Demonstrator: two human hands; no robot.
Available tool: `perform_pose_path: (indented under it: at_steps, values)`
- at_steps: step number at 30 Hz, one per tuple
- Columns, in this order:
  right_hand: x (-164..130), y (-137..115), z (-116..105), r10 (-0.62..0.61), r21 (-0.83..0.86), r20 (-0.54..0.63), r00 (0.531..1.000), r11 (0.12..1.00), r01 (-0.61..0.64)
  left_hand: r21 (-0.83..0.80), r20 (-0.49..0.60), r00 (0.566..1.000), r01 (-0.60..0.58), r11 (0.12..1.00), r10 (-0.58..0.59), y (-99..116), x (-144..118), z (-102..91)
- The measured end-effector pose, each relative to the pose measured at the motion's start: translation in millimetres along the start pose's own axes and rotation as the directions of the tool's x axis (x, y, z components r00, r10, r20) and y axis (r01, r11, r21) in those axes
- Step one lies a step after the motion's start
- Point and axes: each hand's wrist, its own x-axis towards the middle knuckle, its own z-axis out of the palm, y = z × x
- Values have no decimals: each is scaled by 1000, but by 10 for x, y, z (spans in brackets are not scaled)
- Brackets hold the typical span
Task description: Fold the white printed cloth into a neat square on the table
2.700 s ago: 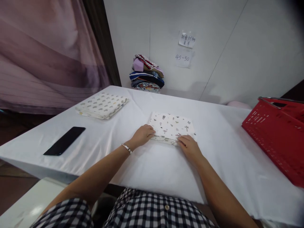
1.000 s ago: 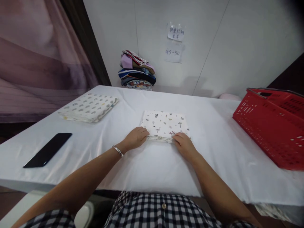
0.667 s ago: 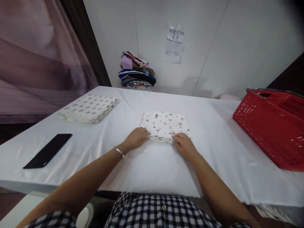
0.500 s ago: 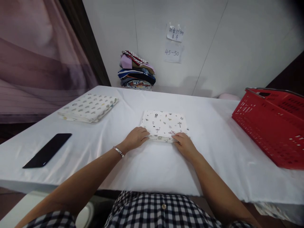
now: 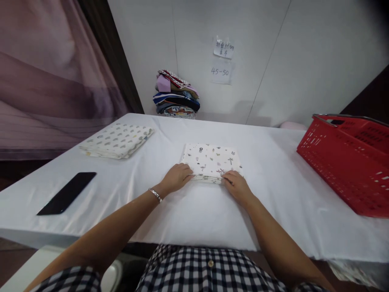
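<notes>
Folded printed cloth (image 5: 212, 160) lying flat at the middle of the white worktop (image 5: 194, 211). Left hand (image 5: 177, 177) at the cloth's near-left corner, palm down, fingers curled onto the edge — a light pinch on the layers, wrist with a silver bracelet (image 5: 155, 195) low on the worktop. Right hand (image 5: 237, 187) at the near-right corner, knuckles up, fingertips tucked against the same edge; how firmly, hard to tell. Both forearms stretched forward, converging on the cloth. Left of the cloth — a second folded cloth (image 5: 117, 140) and, nearer, a black phone (image 5: 67, 198). Right of the cloth, a red basket (image 5: 349, 162); beyond it, against the wall, a stack of fabrics (image 5: 176, 94).
</notes>
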Motion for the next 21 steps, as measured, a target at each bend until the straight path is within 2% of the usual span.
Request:
perform_pose_path:
  at_steps: [6, 12, 21]
  values:
    - [9, 9, 25, -29, -47, 10, 1000, 998, 29, -42, 0, 1000, -20, 999, 20, 19, 66, 59]
    - [14, 32, 49, -49, -106, 33, 998, 993, 53, -9, 14, 999, -40, 999, 41, 18, 75, 71]
    - [54, 14, 65, -33, -148, 73, 997, 988, 43, -71, -21, 999, -39, 997, 37, 140, 159, 134]
